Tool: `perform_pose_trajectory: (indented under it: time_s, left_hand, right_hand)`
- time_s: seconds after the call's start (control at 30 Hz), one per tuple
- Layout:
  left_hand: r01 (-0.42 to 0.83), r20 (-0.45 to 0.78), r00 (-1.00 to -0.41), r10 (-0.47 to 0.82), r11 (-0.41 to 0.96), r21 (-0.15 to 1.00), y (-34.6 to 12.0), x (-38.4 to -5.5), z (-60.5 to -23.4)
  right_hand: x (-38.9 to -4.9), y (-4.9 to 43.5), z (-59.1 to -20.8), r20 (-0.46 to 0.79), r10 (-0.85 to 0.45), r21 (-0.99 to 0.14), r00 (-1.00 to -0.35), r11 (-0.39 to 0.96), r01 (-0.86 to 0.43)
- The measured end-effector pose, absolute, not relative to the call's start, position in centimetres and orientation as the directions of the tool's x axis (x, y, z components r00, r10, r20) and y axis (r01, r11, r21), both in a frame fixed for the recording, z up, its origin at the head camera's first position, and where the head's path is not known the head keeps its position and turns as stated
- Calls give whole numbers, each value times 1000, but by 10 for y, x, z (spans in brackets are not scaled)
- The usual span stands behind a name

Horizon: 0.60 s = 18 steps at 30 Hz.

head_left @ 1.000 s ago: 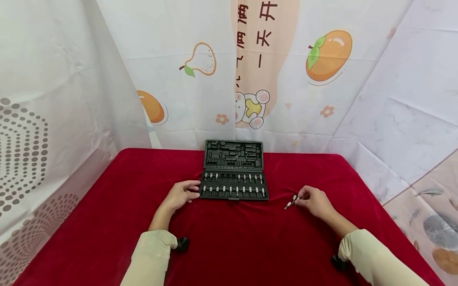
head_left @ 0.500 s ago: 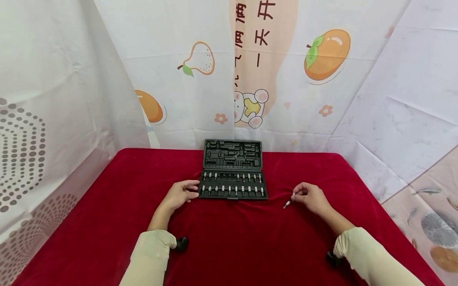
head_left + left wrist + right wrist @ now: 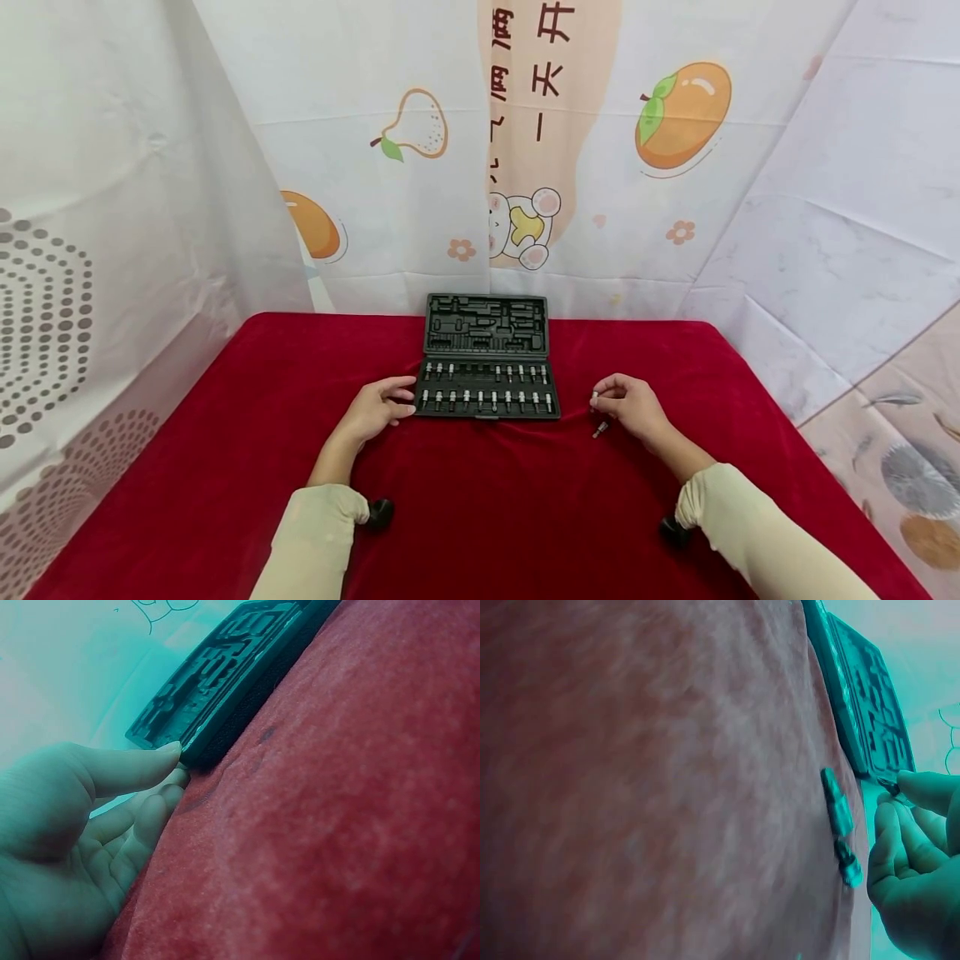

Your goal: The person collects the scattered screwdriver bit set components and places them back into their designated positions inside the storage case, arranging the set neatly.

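Note:
My left hand (image 3: 375,408) touches the left edge of an open black socket case (image 3: 487,412). In the left wrist view the thumb (image 3: 154,765) lies at the case's corner, with the other fingers loosely bent beside it. Several silver bit sockets stand in two rows in the case, with a gap in the back row. To the right of the case, my right hand (image 3: 633,408) pinches a small bit socket (image 3: 889,786) between thumb and fingertips above the cloth. Two more bit sockets, one long (image 3: 836,802) and one behind it (image 3: 847,864), lie on the cloth by that hand.
Red velvet cloth (image 3: 487,517) covers the table. The raised lid (image 3: 487,323) of the case, with moulded recesses, leans back near the far edge. Printed white curtains (image 3: 337,67) hang behind and along both sides.
My right hand has picked up a bit socket from the small group on the cloth and moved left toward the case. The left hand stays at the case's edge.

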<state>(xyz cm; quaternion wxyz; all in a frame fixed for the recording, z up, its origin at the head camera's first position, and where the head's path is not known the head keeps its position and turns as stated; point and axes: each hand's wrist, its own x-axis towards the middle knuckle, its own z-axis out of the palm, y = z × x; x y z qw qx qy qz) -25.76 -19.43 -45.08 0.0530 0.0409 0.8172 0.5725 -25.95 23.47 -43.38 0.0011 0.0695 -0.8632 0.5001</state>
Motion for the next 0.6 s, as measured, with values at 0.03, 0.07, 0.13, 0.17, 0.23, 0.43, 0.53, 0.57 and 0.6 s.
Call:
perform_pose_trajectory:
  time_s: [0.03,0.07,0.13,0.17,0.23,0.43,0.53,0.57,0.6]
  left_hand:
    - [9,-38,-991,129,342,940,-194,-257,-451]
    - [10,-36,-991,131,341,940,-194,-257,-451]
    - [14,-34,-990,135,339,941,-194,-256,-450]
    - [14,-34,-990,135,338,941,-193,-256,-450]
    - [10,-39,-990,135,342,940,-193,-256,-449]
    - [-12,-58,-992,116,365,931,-193,-258,-452]
    - [-16,-62,-992,113,369,929,-194,-258,-452]
    - [-16,-62,-992,112,370,929,-194,-258,-452]
    - [-17,-63,-992,111,371,929,-194,-257,-453]
  right_hand:
    - [-261,231,-433,79,-116,-859,-990,496,-126]
    - [-262,228,-433,84,-115,-856,-990,500,-131]
    - [-264,222,-432,85,-110,-849,-990,512,-129]
    - [-265,219,-432,83,-109,-850,-991,512,-128]
    - [-267,213,-432,88,-111,-849,-990,512,-133]
    - [-270,195,-431,105,-97,-853,-990,502,-140]
    - [-271,187,-430,108,-85,-844,-991,519,-136]
    - [-272,184,-430,114,-83,-838,-990,527,-141]
    - [-273,182,-430,120,-81,-835,-990,530,-144]
